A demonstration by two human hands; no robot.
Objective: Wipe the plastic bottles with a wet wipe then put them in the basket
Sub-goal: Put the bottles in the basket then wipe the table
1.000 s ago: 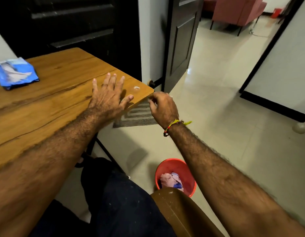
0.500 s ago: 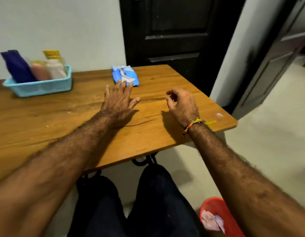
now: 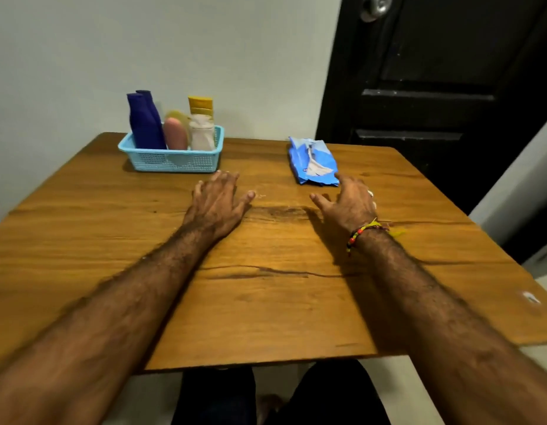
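Note:
A light blue basket [image 3: 174, 161] stands at the far left of the wooden table [image 3: 266, 302]. Inside it stand two dark blue bottles [image 3: 145, 121], a pink bottle [image 3: 175, 134], a whitish bottle [image 3: 201, 134] and a yellow-capped bottle [image 3: 200, 105]. A blue wet-wipe pack [image 3: 313, 162] lies at the far right. My left hand [image 3: 218, 202] rests flat on the table, fingers spread, just in front of the basket. My right hand [image 3: 347, 200] hovers low with fingers extended, its fingertips close to the pack's near edge. Neither hand holds anything.
A pale wall runs behind the table. A black door [image 3: 434, 102] with a round knob [image 3: 374, 6] stands at the right. My dark-trousered legs [image 3: 266, 397] show under the table's near edge. A small white speck [image 3: 531, 297] sits near the table's right edge.
My view swung left from the floor and red bin to the table. My right hand opened from a curled pose and moved toward the wipe pack. My left hand stayed flat.

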